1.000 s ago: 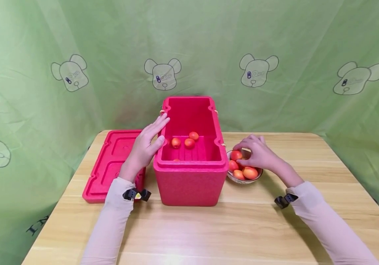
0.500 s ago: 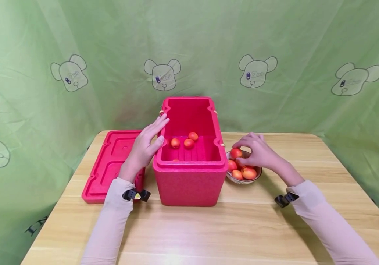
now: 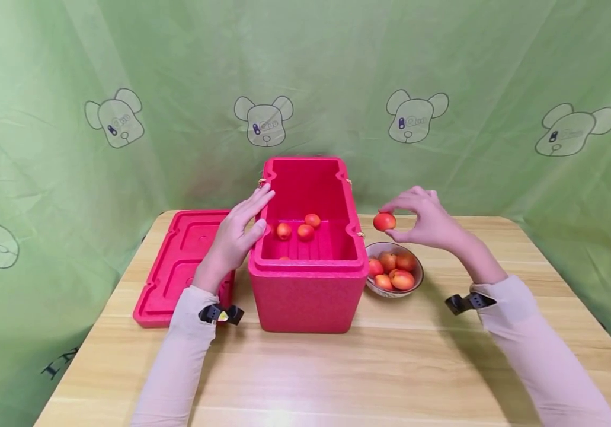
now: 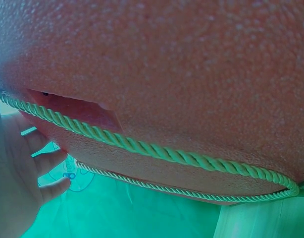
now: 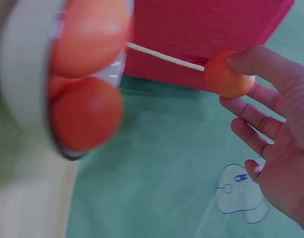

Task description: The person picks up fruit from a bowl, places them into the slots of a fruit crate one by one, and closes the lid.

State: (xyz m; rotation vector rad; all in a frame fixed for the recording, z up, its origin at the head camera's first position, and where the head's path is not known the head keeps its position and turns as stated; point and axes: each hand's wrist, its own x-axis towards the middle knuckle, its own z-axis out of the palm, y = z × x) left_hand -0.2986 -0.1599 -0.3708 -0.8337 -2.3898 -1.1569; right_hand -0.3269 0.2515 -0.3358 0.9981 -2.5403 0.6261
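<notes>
An uncovered red foam box (image 3: 305,302) stands mid-table with several small orange-red fruits (image 3: 306,232) on its floor. My left hand (image 3: 233,234) rests on the box's left rim with its fingers extended; the left wrist view shows this hand (image 4: 23,183) beside the box's side wall (image 4: 191,74). To the right of the box, my right hand (image 3: 428,222) pinches one round orange-red fruit (image 3: 384,222) between thumb and fingertips, held above a bowl (image 3: 394,295) of similar fruits. The right wrist view shows the pinched fruit (image 5: 226,74) near the box wall.
A red lid (image 3: 188,255) lies on the wooden table (image 3: 305,379), left of the box. Rope (image 4: 157,151) runs along the box's side. Behind the table hangs a green curtain (image 3: 337,59) printed with bear heads.
My right hand has lifted a fruit up out of the bowl, uncovering the fruits beneath. The left hand has stayed on the box rim.
</notes>
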